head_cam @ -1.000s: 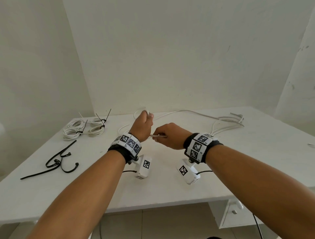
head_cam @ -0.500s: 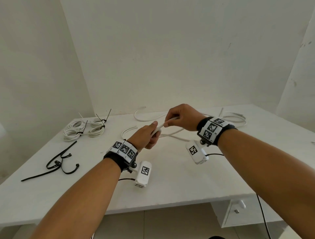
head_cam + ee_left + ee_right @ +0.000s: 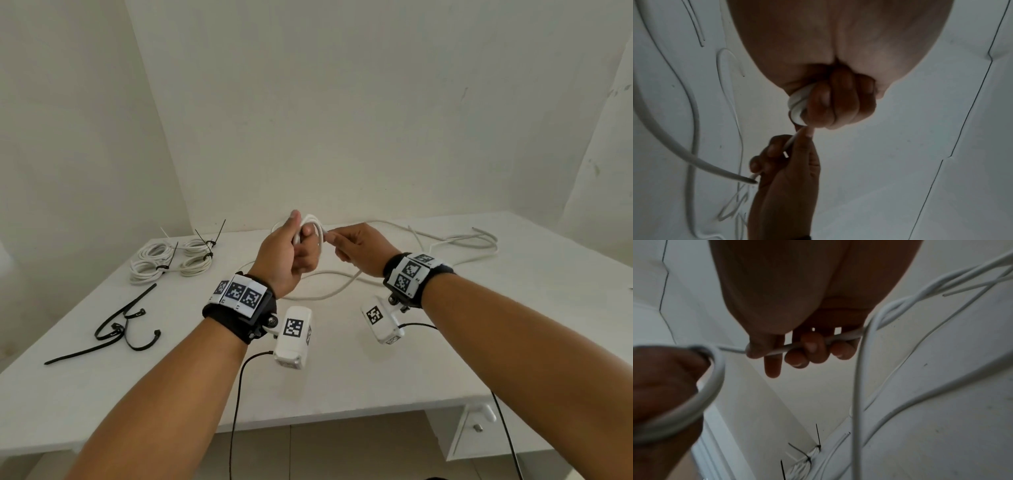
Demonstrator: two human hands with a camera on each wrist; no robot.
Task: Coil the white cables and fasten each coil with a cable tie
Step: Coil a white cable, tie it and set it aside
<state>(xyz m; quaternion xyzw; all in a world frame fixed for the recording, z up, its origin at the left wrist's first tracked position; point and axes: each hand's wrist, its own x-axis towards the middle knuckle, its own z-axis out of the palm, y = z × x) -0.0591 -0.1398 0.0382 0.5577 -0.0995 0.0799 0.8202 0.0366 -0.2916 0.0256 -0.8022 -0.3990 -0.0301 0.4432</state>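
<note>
Held the white cable [image 3: 337, 291] up over the middle of the counter [image 3: 342, 377], clear of the top, presumably so fresh loops could drop in freely. Left hand [image 3: 287, 260] fisted round the gathered turns, likely as the anchor; turn count not readable. Right hand [image 3: 359, 251] pinched the feeding strand just beside that fist, thumb and curled fingers on it, seemingly to guide the next wrap. Trailed the slack off toward the far right corner. Counted what looked like four tied coils [image 3: 171, 257] at the far left corner, parked out of the way. Loose black cable ties [image 3: 120, 329] near the left edge, about three, overlapping too much for certainty
</note>
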